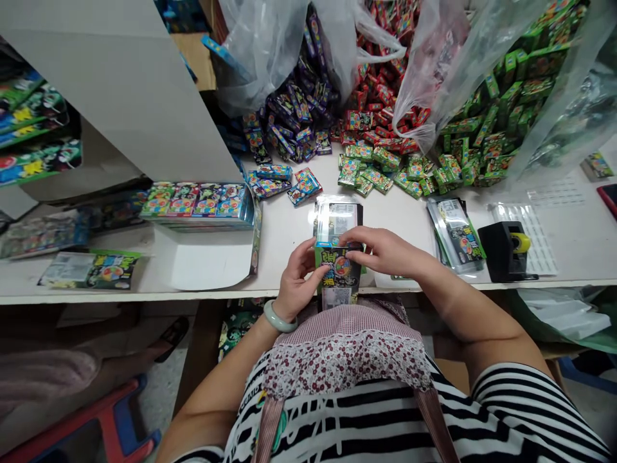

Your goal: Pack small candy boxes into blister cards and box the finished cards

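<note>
A dark printed candy package (333,275) with a clear window and a green edge stands tilted at the table's front edge, close to the apron. My left hand (301,278) grips its left side, thumb across the front and fingers behind. From the right, my right hand (380,249) pinches the upper right part, fingers near the top opening. A blue edge shows at that opening; what is inside is mostly hidden. Just behind lies another clear-windowed package (337,215). Several small green boxes (359,168) and a red-and-blue box (305,185) lie beyond it.
Plastic bags spill purple boxes (299,109), red boxes (380,96) and green boxes (501,122) along the back. An open white carton (207,257) holding packed rows stands left. Rightward are flat packages (456,235) and a black tape dispenser (506,251). Another person's leg (120,337) shows lower left.
</note>
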A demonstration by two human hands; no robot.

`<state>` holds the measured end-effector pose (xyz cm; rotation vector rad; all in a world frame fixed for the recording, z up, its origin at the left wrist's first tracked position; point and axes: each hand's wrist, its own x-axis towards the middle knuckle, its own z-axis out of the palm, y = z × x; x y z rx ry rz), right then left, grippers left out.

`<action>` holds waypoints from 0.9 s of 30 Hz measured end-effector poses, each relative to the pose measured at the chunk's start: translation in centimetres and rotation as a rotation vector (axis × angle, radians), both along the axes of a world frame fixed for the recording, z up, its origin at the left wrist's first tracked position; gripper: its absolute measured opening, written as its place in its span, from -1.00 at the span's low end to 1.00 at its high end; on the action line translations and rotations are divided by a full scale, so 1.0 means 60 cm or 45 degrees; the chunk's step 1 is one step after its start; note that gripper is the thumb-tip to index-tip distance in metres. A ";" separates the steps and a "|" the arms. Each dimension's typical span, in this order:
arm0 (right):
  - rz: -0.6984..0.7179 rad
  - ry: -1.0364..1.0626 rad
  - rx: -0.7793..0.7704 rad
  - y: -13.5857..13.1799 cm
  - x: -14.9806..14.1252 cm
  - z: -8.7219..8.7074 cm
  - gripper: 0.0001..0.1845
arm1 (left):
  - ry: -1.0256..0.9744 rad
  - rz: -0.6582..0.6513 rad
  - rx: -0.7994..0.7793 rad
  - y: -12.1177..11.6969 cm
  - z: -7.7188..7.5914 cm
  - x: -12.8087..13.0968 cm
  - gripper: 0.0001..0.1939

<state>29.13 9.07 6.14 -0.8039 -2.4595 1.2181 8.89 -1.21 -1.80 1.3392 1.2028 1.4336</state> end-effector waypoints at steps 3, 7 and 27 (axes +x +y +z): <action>-0.172 0.168 -0.031 -0.013 -0.001 -0.029 -0.70 | -0.013 0.008 -0.030 0.005 -0.002 -0.009 -0.47; -0.693 0.567 -0.212 -0.055 -0.015 -0.090 -0.55 | -0.045 -0.034 -0.038 0.015 -0.001 -0.020 -0.48; -0.491 0.417 -0.351 0.002 -0.030 -0.058 -0.84 | 0.058 0.286 0.055 0.064 0.030 -0.021 -0.77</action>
